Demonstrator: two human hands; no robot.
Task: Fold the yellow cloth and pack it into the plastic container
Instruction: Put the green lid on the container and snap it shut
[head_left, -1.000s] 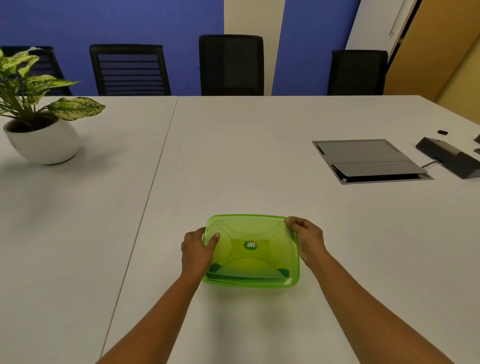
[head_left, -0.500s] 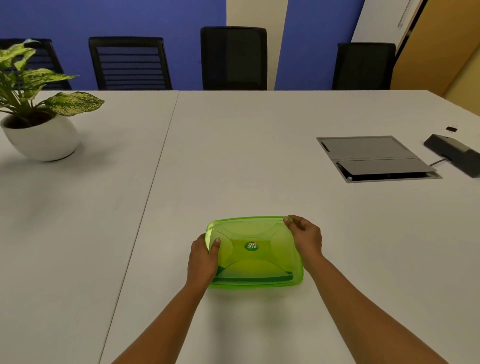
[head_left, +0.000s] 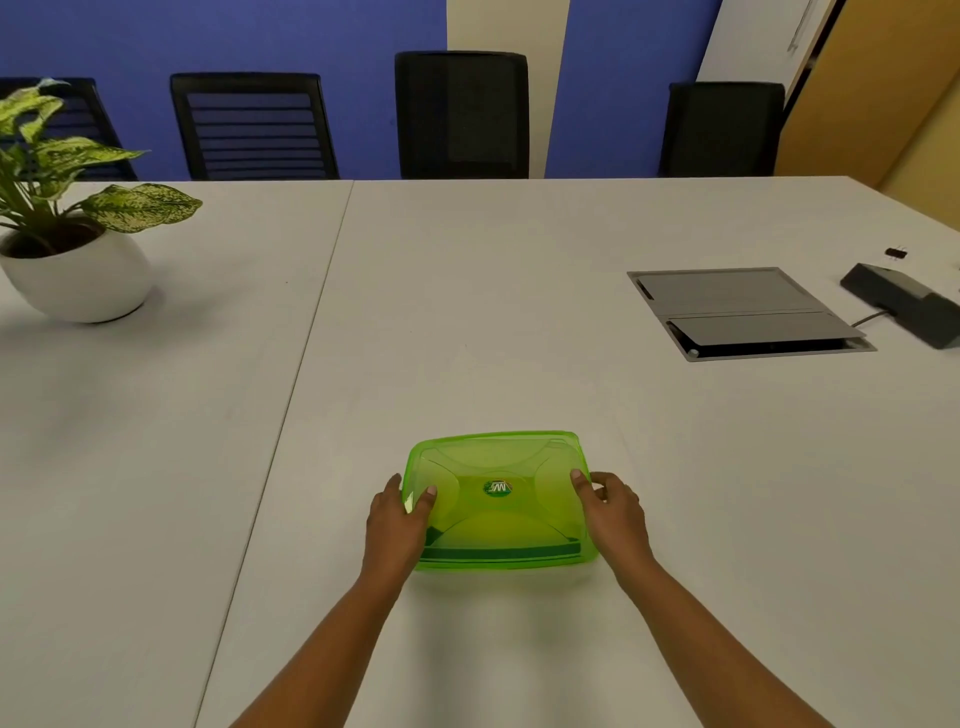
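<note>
A translucent green plastic container with its lid on rests on the white table in front of me. A small round logo sticker sits at the lid's centre. A yellowish shape shows faintly through the lid; I cannot tell for sure that it is the cloth. My left hand grips the container's left side, thumb on the lid. My right hand holds the right side, fingers at the lid's edge.
A potted plant in a white bowl stands at the far left. A grey cable hatch is set into the table at the right, with a dark device beyond it. Black chairs line the far edge.
My right hand slid from the container's far right corner down to the middle of its right side. The container stays in place between both hands.
</note>
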